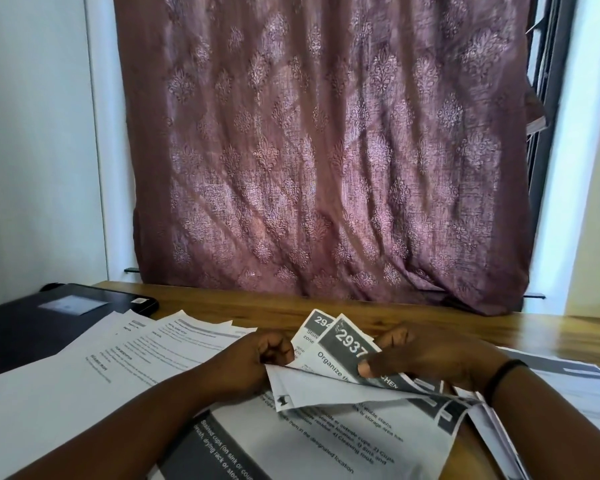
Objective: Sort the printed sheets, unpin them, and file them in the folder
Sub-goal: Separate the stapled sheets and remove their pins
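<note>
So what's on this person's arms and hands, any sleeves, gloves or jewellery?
Both forearms are bare as far as the view shows, with no sleeves in sight. The left hand wears no gloves, and no rings show. The right hand is also gloveless, and its wrist carries a thin black band, plain and without visible markings. No watch or other jewellery shows.

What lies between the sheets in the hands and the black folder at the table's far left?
The fanned sheets, gripped by the left hand and right hand, are separated from the black folder by spread printed pages overlapping the folder's near edge. The folder looks closed.
</note>
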